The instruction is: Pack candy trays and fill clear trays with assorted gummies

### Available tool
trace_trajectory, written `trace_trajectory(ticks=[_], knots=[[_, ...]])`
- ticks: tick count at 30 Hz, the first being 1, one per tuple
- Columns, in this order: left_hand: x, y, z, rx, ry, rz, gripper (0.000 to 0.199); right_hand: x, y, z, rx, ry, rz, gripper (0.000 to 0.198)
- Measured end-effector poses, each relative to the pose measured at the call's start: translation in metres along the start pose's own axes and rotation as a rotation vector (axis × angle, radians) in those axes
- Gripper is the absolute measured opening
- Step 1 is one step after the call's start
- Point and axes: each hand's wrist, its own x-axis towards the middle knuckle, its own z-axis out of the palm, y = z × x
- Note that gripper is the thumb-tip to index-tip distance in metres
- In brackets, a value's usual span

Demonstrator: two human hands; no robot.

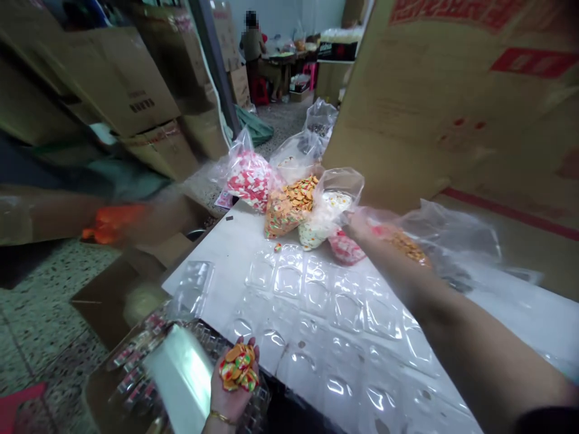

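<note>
My left hand (230, 395) is palm up near the table's front edge, cupping a heap of small orange pieces with red, green and white patterns (238, 366). My right arm stretches across the table. My right hand (355, 226) is at the clear bag of white pieces with yellow spots (332, 205), its fingers hidden and blurred. Just below it is a bag of pink and white pieces (346, 247). To the left stands an open bag of orange pieces (289, 208). Clear plastic blister trays (316, 289) lie in rows on the white table (226, 253).
Another pink and white bag (251, 181) stands at the table's far end. One loose orange piece (277, 247) lies on the table. A large cardboard box (452, 120) rises at right. An open carton (131, 289) sits at left. A person (253, 48) sits far back.
</note>
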Motion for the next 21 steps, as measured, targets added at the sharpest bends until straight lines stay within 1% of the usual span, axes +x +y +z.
trace_trajectory(ticks=[3,5,9,11,13,15,17,19,21], knots=[[0.003,0.017,-0.007,-0.013,-0.007,0.024,0.024,0.009,-0.009,-0.013,-0.074,0.060,0.083,0.025],[0.007,0.028,-0.003,-0.018,0.007,0.060,0.024,0.014,-0.014,-0.020,-0.096,0.082,0.087,0.022],[0.017,0.058,0.020,-0.068,0.073,0.165,0.025,0.018,-0.012,-0.021,-0.115,0.069,0.018,0.020],[0.025,0.074,0.033,-0.089,0.093,0.188,0.025,0.018,-0.007,-0.017,-0.075,0.133,-0.016,0.026],[0.033,0.085,0.047,-0.084,0.100,0.206,0.025,0.012,-0.005,-0.013,-0.018,0.144,-0.021,0.029],[0.044,0.088,0.066,-0.063,0.079,0.203,0.026,0.001,-0.003,-0.009,0.011,0.122,-0.029,0.028],[0.055,0.083,0.092,-0.036,0.023,0.160,0.026,-0.011,-0.001,-0.004,0.007,0.121,-0.044,0.027],[0.066,0.073,0.123,-0.003,-0.055,0.097,0.025,-0.021,0.006,0.004,0.028,0.140,-0.060,0.026],[0.077,0.061,0.158,0.041,-0.118,0.066,0.024,-0.030,0.014,0.012,0.114,0.216,-0.099,0.026]])
